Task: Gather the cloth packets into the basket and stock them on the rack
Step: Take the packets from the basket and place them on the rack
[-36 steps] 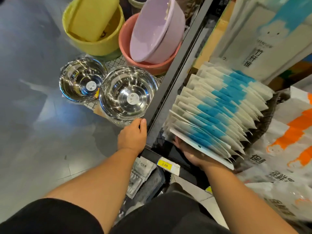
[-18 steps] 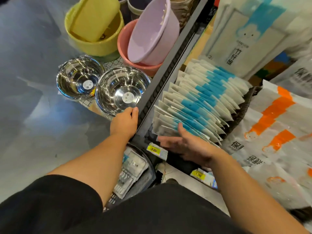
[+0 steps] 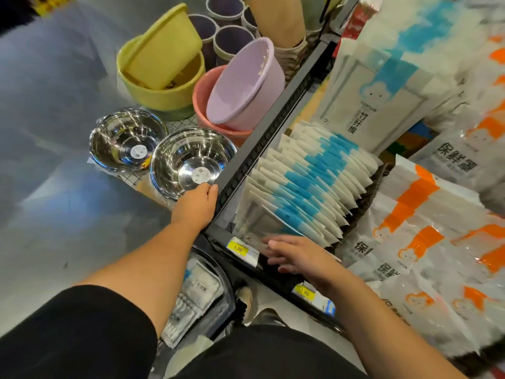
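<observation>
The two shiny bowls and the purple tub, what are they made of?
The left silver round bowl and the right silver round bowl look like polished steel: they reflect lights like mirrors. The lilac round tub looks like plastic: smooth, soft sheen, one even colour.

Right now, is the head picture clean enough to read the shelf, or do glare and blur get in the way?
Head view: strong glare off the steel bowls; the price tag reads 3.00; the blue packets are sharp; the right hand is slightly smeared; the orange bags at the right edge are soft.
</observation>
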